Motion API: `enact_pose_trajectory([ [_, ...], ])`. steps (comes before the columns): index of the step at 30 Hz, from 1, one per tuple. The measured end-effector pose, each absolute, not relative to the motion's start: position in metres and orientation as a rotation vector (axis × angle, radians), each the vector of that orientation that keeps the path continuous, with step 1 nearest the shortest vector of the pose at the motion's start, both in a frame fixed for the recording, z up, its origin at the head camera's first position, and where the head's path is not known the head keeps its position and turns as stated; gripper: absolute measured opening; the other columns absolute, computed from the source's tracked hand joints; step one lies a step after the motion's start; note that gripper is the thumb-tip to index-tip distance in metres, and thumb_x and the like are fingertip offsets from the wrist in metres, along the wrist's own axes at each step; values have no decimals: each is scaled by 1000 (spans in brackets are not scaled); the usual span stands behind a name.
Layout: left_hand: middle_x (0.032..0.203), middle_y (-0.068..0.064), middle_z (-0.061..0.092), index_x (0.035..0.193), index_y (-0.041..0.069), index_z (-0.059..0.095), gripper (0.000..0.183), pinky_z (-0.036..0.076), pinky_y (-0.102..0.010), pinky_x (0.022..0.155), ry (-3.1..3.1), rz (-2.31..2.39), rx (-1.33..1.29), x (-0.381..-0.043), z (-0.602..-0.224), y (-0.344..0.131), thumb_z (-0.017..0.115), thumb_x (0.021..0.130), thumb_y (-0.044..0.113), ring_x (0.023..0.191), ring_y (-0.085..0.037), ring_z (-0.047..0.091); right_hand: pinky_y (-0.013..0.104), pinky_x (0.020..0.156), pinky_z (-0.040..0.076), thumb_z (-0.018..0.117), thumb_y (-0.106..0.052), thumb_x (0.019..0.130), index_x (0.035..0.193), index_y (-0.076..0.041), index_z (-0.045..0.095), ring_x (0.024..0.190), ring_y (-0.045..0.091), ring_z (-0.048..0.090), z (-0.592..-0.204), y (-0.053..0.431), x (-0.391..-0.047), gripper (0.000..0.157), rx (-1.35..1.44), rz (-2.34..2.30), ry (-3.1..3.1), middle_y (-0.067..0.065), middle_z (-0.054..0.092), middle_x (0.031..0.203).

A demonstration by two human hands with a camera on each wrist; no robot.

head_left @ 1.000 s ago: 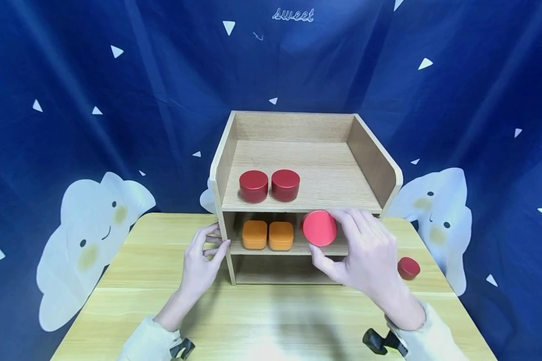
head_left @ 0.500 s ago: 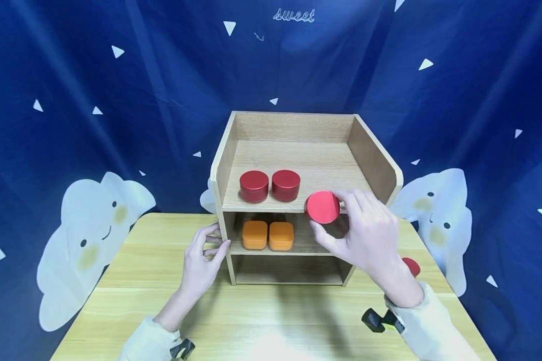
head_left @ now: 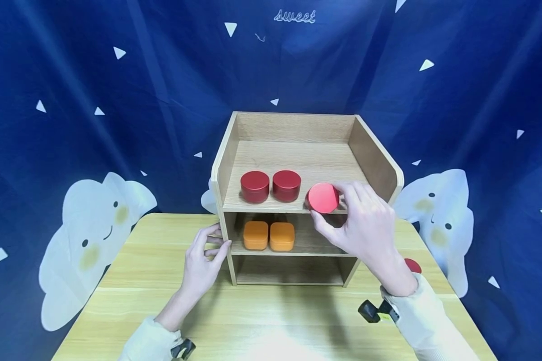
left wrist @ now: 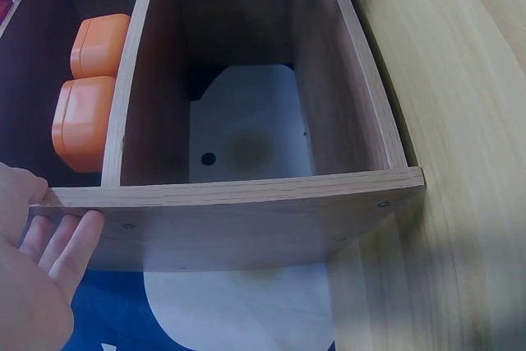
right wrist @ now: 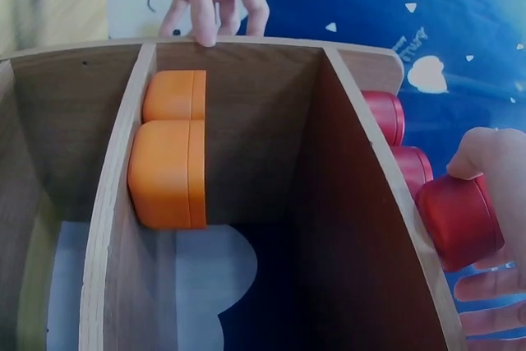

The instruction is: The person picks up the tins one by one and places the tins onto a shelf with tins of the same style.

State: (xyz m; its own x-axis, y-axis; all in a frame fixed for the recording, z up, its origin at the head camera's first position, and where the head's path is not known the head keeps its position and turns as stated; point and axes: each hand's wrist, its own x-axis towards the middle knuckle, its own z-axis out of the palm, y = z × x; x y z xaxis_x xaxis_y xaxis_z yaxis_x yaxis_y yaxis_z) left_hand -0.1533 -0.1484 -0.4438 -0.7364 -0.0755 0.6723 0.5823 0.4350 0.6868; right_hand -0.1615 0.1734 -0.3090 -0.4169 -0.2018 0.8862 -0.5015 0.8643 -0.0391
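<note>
My right hand (head_left: pixel 366 220) grips a round red tin (head_left: pixel 322 197) between thumb and fingers, its flat top tilted toward me. The tin is at the front edge of the top board of a wooden shelf (head_left: pixel 298 209), and the right wrist view shows it right at that edge. Left of it on the same board stand two matching red tins, one farther left (head_left: pixel 255 187) and one nearer (head_left: pixel 286 186). My left hand (head_left: pixel 203 263) holds the shelf's left side panel (left wrist: pixel 246 195), thumb at the front edge and fingers along the outer face.
Two orange rounded-square tins, one left (head_left: pixel 255 235) and one right (head_left: pixel 282 236), stand on the middle level. Another red tin (head_left: pixel 413 265) lies on the table (head_left: pixel 140 281) at the right, partly behind my right forearm. A blue curtain (head_left: pixel 171 75) hangs behind.
My right hand has raised the red tin from in front of the middle level to the top board's front edge. The left hand stays at the side panel.
</note>
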Motion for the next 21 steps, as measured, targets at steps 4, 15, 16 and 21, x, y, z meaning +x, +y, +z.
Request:
enact_pose_trajectory([
  [4,110,-17,69,129,-3,64,42,66,-14,73,-2050,-1333,-421,-153,-444,-148,77,89,-9,92,-6,67,39,49,52,61,-63,86,107,-7,73,74,28,65,-308,172,-162,61,485,349,-2039,10,73,87],
  [15,110,-17,69,129,-3,64,42,69,-20,72,-2049,-1314,-422,-155,-444,-148,77,90,-8,91,-8,67,41,47,52,64,-59,87,112,-6,71,73,30,64,-307,167,-164,59,466,322,-2062,11,71,85],
  [16,109,-17,69,129,-3,64,42,69,-20,72,-2048,-1311,-423,-155,-444,-148,77,90,-8,91,-8,68,41,47,52,63,-59,87,112,-6,71,73,30,64,-307,167,-164,59,464,321,-2064,11,70,85],
  [21,109,-16,69,129,-3,64,42,69,-20,73,-2045,-1319,-418,-154,-444,-147,77,89,-9,91,-10,68,42,47,52,63,-59,89,117,-6,71,75,31,64,-308,166,-166,60,460,318,-2070,10,66,81],
])
